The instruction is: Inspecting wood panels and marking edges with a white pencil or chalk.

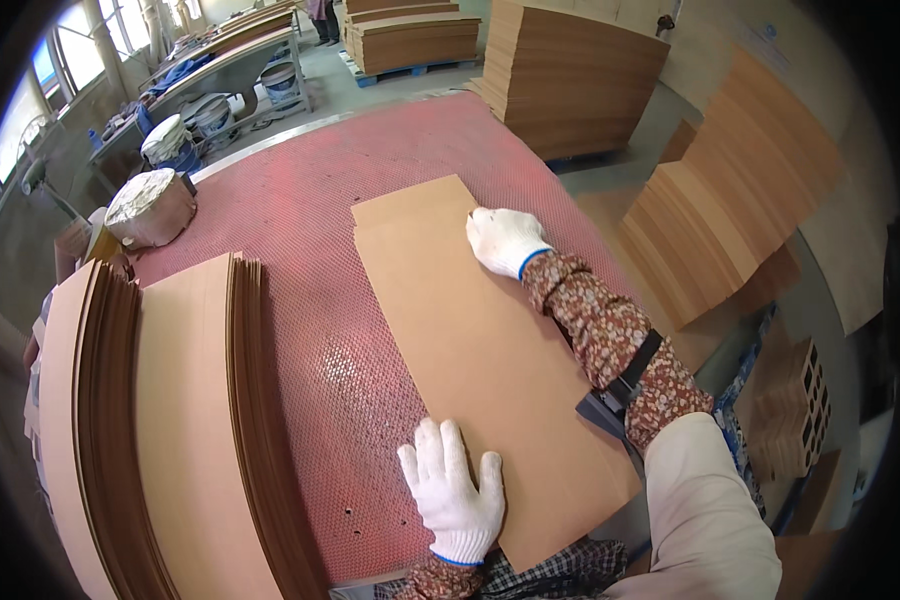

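The brown paperboard sheet [480, 350] lies on the red worktop [335, 340] between my two sets of fingers, its long axis running obliquely from far left to near right. The governing relation is edge contact: the sheet extends to the right of my left fingers and beyond them, and to the left of my right fingers and back toward my body. My left hand [458, 502] is nearer the near end, fingers apart, with the thumb over the sheet face and the outer fingers on the worktop beside its left edge. My right hand [505, 242] is nearer the far end, fingers curled together at the right edge; whether they are clamped on the sheet I cannot tell, as the fingertips are turned out of view. Well to the left of my left fingers stands a board stack [185, 400], cut off by the lower rim. My right forearm [595, 315] and its black strap [642, 362] hide part of the right edge. The small step at the far left corner may be a second sheet beneath or a notch; I cannot determine which.
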The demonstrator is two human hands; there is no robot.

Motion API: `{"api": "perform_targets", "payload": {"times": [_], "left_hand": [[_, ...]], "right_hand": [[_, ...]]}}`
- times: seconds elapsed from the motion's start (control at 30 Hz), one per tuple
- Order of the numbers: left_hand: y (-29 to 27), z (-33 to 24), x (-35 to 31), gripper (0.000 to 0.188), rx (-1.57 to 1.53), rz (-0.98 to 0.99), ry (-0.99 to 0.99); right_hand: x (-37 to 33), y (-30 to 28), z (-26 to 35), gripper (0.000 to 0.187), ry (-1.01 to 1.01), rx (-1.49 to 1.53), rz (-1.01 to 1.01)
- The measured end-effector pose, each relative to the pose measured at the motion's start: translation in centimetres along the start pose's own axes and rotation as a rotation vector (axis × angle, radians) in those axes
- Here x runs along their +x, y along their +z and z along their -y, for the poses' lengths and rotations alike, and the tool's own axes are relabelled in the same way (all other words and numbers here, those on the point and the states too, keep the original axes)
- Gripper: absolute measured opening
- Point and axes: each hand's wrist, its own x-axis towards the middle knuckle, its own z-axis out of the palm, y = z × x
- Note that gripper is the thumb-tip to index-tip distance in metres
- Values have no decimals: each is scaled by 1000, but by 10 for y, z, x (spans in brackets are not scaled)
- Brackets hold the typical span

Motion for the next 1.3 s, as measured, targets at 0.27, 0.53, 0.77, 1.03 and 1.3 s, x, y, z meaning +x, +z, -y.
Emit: {"api": "perform_targets", "payload": {"times": [0.27, 0.53, 0.77, 1.03, 1.3], "left_hand": [[-10, -9, 5, 69, -6, 31, 68], [6, -1, -13, 69, 15, 26, 26], [-13, 29, 92, 69, -47, -105, 50], [-21, 28, 53, 64, 18, -93, 14], [-17, 31, 48, 62, 15, -142, 26]], "right_hand": [[73, -9, 3, 40, -157, -160, 83], [52, -9, 8, 37, -75, -101, -4], [36, -26, 31, 38, 2, -100, 24], [-179, -6, 4, 33, -11, -103, -62], [-333, -2, -17, 26, -146, -50, -178]]}}
